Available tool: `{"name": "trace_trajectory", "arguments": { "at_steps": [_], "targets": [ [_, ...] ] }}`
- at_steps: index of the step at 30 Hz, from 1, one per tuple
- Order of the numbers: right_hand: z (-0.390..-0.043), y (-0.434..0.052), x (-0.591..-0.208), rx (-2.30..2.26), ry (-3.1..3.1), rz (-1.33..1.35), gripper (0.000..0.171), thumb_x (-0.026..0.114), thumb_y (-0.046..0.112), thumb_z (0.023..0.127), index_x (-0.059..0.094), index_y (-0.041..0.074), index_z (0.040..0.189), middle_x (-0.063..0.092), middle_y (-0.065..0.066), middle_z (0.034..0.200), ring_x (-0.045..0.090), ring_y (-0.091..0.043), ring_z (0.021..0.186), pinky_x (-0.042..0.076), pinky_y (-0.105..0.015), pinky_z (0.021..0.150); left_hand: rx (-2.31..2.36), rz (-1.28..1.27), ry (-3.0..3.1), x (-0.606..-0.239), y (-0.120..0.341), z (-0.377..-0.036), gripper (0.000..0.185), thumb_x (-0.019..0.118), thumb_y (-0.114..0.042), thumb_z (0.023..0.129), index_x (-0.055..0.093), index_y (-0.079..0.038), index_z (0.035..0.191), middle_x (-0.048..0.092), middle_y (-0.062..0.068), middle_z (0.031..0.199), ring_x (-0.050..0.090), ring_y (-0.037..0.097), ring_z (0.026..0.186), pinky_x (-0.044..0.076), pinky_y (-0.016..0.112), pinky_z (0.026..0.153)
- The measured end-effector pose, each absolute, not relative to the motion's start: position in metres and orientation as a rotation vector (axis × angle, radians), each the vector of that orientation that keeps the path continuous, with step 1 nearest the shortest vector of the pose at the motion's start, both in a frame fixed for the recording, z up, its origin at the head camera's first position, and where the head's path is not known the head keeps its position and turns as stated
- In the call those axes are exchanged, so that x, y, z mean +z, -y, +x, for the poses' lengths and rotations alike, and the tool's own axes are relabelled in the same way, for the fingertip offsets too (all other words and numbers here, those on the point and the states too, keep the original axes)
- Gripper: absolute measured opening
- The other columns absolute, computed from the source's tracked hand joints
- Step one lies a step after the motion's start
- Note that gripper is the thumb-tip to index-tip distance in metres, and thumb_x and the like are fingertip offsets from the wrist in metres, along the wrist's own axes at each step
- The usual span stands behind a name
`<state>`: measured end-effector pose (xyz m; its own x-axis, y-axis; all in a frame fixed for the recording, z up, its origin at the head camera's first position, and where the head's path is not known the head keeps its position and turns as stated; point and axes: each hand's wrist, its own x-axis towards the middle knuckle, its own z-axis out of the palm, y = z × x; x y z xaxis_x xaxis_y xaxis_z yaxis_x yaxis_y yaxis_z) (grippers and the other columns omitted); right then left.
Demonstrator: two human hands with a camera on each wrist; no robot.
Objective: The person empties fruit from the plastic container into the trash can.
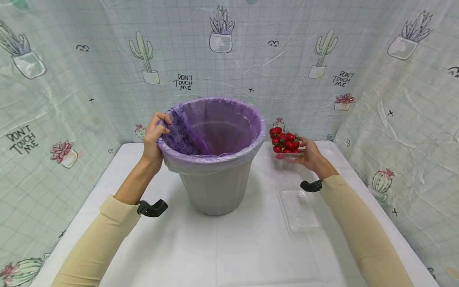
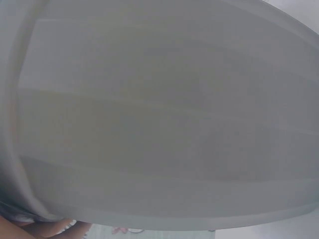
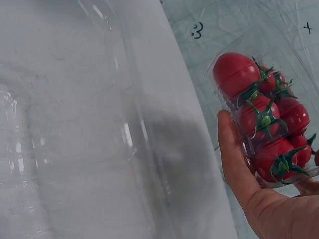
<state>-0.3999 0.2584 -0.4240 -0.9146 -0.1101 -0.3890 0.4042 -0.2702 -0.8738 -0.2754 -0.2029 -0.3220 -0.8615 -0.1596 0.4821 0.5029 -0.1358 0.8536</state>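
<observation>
While I look from the head view, my left hand (image 1: 153, 137) grips the rim of the bin (image 1: 215, 191), with the fingers over the edge and on the purple bag (image 1: 233, 123) that lines it. The bag is folded over this rim, and it looks thin. If I pull too strongly, I think it could tear or slide inside, or the bin could tip on the white tabletop (image 1: 233, 255). On the other side, my right hand (image 1: 310, 155) holds the clear box (image 1: 291, 156) of red tomatoes (image 1: 288, 144), to the right of the bin and apart from it. Some tomatoes rise above the low wall, so a quick turn might make the upper ones roll out. Nearer to me, a clear plastic tray (image 1: 299, 209) lies flat; because it is hard to see against the white, my sleeve could push it by accident.

In the left wrist view, the bin's wall fills almost everything. Only a few fingers show in the lower left corner, so I cannot tell from here how firm this grip is.

In the right wrist view, the box is tilted in my grasp. Its plastic seems weak to me, and squeezing might bend it. I cannot tell if any cover closes it.
</observation>
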Motion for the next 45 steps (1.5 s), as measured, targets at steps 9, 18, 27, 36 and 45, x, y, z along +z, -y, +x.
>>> {"name": "trace_trajectory", "arguments": {
  "at_steps": [9,18,27,36,45],
  "targets": [
    [-0.388,-0.251,-0.406,-2.273,-1.785,0.242,0.072,0.020,0.017,0.098,0.006,0.030,0.167,0.006,-0.012,0.173,0.026,-0.038,0.154,0.045,-0.057,0.105,-2.056,-0.386,1.706,-0.321,0.202,-0.274,0.026,0.037,-0.006,0.073,0.055,-0.018,0.089,0.050,-0.002,0.097,0.041,0.017,0.089,0.035,0.025,0.078],
    [-0.371,-0.239,-0.379,-2.320,-1.867,0.129,0.068,0.022,0.021,0.099,0.010,0.028,0.166,0.011,-0.014,0.172,0.030,-0.039,0.153,0.050,-0.053,0.100,-2.049,-0.379,1.705,-0.320,0.203,-0.273,0.026,0.037,-0.006,0.073,0.055,-0.018,0.088,0.051,-0.003,0.097,0.041,0.016,0.091,0.034,0.026,0.080],
    [-0.357,-0.227,-0.353,-2.414,-1.776,0.091,0.055,0.027,0.039,0.107,0.020,0.033,0.161,0.012,-0.013,0.171,0.030,-0.038,0.154,0.039,-0.058,0.112,-2.050,-0.385,1.702,-0.320,0.202,-0.274,0.026,0.037,-0.006,0.073,0.055,-0.018,0.088,0.050,-0.002,0.098,0.041,0.016,0.092,0.033,0.026,0.080],
    [-0.340,-0.211,-0.331,-2.263,-1.940,-0.023,0.058,0.032,0.051,0.109,0.020,0.034,0.163,0.018,-0.014,0.171,0.035,-0.038,0.152,0.048,-0.050,0.104,-2.048,-0.381,1.708,-0.320,0.203,-0.274,0.026,0.037,-0.006,0.073,0.055,-0.018,0.088,0.051,-0.002,0.099,0.041,0.016,0.092,0.034,0.026,0.080],
    [-0.329,-0.199,-0.299,-2.246,-1.926,-0.047,0.054,0.030,0.051,0.109,0.027,0.034,0.161,0.022,-0.012,0.170,0.037,-0.034,0.151,0.046,-0.050,0.108,-2.049,-0.383,1.706,-0.320,0.202,-0.274,0.026,0.037,-0.006,0.074,0.055,-0.018,0.089,0.051,-0.001,0.100,0.042,0.016,0.092,0.034,0.026,0.081]
  ]
}}
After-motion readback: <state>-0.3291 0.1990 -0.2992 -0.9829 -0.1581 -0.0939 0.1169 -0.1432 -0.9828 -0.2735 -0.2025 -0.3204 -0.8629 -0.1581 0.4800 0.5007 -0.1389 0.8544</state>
